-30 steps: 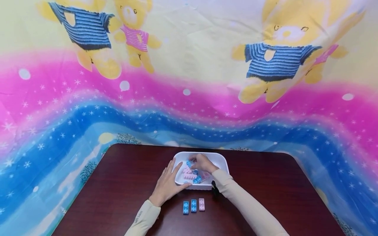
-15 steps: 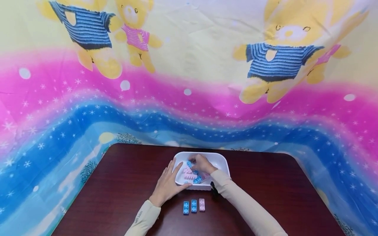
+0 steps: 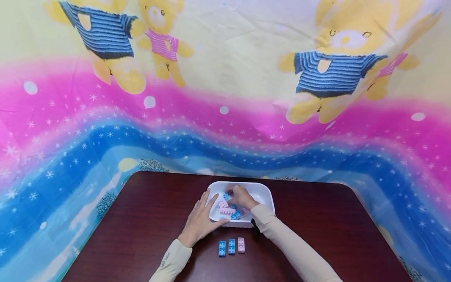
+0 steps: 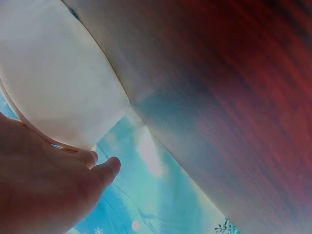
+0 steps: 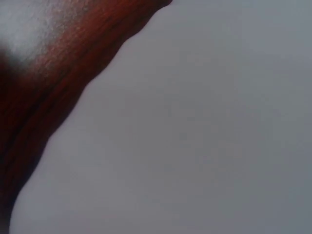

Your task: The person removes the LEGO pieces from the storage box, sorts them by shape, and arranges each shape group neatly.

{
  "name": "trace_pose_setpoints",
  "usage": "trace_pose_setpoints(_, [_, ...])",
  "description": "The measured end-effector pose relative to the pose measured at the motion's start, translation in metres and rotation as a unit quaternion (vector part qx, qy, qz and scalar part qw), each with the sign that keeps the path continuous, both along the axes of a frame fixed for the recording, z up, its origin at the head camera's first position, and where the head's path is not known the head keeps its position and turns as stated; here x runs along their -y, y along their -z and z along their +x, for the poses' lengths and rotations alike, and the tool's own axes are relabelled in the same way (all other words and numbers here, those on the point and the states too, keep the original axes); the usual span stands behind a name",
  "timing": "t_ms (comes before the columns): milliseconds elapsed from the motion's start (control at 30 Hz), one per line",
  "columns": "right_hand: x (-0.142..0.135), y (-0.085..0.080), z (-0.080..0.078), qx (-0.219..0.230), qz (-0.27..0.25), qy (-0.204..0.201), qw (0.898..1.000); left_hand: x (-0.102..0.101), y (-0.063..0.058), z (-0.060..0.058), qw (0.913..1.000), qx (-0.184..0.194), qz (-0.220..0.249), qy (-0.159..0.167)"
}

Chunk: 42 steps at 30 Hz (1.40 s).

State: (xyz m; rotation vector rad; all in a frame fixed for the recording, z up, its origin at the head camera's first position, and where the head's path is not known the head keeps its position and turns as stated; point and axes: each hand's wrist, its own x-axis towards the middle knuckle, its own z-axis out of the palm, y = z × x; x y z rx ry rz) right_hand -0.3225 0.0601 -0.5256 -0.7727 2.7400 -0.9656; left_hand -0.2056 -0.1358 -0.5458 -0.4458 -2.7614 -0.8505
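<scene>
The white tray (image 3: 264,194) is touched along its left side by the left hand (image 3: 199,221), its fingers spread, nothing gripped. Over the pink and blue bricks (image 3: 227,211) inside, the right hand's (image 3: 243,197) fingers are bent; whether one is pinched cannot be told. Two blue bricks (image 3: 231,246) and a pink brick (image 3: 241,245) are lined up nearer on the bench (image 3: 158,211).

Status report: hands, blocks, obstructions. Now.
Left hand against tub. Right hand in tub, grip unclear. Three blocks on table. Right hand partly screens other blocks.
</scene>
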Motion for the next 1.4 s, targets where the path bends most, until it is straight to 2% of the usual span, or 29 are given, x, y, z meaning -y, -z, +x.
trace_pose_setpoints(633, [-0.008, -0.014, 0.013, 0.010, -0.003, 0.016, 1.000, -0.002, -0.003, 0.001, 1.0000, 0.002, -0.002, 0.009])
trace_pose_setpoints(933, [-0.017, -0.021, 0.024, -0.031, -0.017, -0.010, 0.999, -0.002, -0.002, 0.001, 0.9999, -0.012, -0.004, 0.003])
trace_pose_setpoints(1400, [-0.031, -0.026, 0.041, -0.036, -0.018, -0.005, 0.999, -0.003, -0.002, 0.000, 1.0000, 0.007, -0.003, -0.004])
